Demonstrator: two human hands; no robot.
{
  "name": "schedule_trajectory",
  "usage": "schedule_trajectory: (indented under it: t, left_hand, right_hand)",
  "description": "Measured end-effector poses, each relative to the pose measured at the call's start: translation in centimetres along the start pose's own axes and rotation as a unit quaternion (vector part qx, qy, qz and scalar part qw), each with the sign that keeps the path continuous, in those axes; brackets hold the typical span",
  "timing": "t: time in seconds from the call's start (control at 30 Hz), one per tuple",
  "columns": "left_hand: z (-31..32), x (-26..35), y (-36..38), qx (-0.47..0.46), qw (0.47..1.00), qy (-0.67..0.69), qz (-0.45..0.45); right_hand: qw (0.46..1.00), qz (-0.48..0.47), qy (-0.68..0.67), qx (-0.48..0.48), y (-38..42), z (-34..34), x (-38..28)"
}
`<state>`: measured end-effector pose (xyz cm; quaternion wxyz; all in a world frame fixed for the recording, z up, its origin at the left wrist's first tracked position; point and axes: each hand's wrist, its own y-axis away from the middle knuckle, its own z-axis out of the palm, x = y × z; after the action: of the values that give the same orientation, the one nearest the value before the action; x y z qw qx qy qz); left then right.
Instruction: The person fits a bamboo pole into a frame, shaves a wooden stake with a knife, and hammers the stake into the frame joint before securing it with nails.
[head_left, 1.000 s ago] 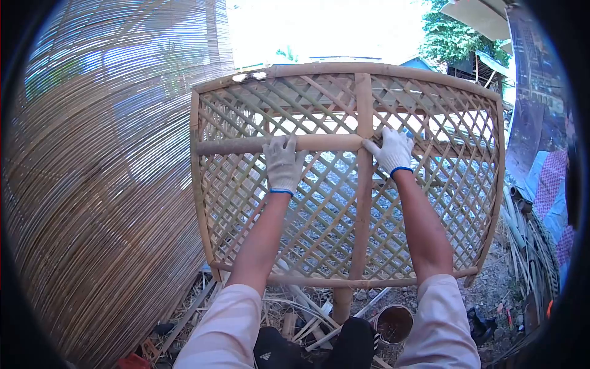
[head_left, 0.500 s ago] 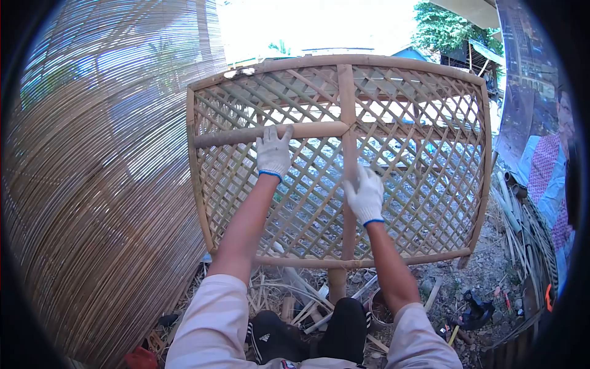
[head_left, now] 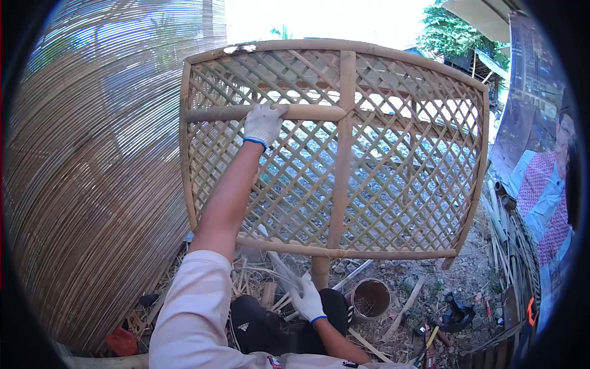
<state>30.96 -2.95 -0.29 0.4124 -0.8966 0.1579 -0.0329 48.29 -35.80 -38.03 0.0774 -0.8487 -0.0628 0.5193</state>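
Observation:
My left hand [head_left: 263, 125], in a white glove with a blue cuff, grips the horizontal bamboo bar [head_left: 313, 112] on the left half of a framed bamboo lattice panel [head_left: 381, 166]. A vertical bamboo bar [head_left: 342, 166] runs down the panel's middle. Below the panel's lower edge, my right hand [head_left: 306, 299], gloved too, is over my lap beside the bamboo post [head_left: 320, 270]. Its fingers are near a pale, blurred strip [head_left: 286, 270]; whether they hold it is unclear.
A slatted bamboo screen [head_left: 104, 203] stands at left. A round bucket [head_left: 370, 299] sits right of my knees. Split bamboo pieces [head_left: 405, 307] and a black bag [head_left: 456, 312] lie on the ground. A printed banner [head_left: 534, 123] hangs at right.
My right hand has dropped from the panel's middle bar to above my lap. My left hand stays at the horizontal bar, which appears slightly higher and tilted with the panel.

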Motion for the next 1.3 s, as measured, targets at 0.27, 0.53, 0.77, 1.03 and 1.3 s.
schedule_trajectory:
  t: [0.27,0.53,0.77,1.03,1.3]
  left_hand:
    - [1.1,-0.9,-1.1,0.037,0.999,0.037,0.010]
    - [0.0,-1.7,-2.1,-0.036,0.996,0.076,0.002]
    - [0.4,-1.9,-2.8,-0.037,0.998,0.054,-0.007]
    - [1.0,-1.8,-2.4,0.007,0.999,0.022,0.025]
    - [1.7,1.5,6.9,0.126,0.969,-0.093,0.191]
  right_hand:
    - [1.000,0.003,-0.004,0.006,1.0,-0.2,2.5]
    - [0.983,0.118,-0.124,-0.062,2.1,0.0,1.1]
    - [0.937,0.175,-0.282,-0.105,2.6,-0.5,1.2]
    - [0.798,0.239,-0.540,-0.123,8.5,-4.8,-1.7]
    - [0.540,0.082,-0.824,-0.151,15.0,-11.1,-2.7]
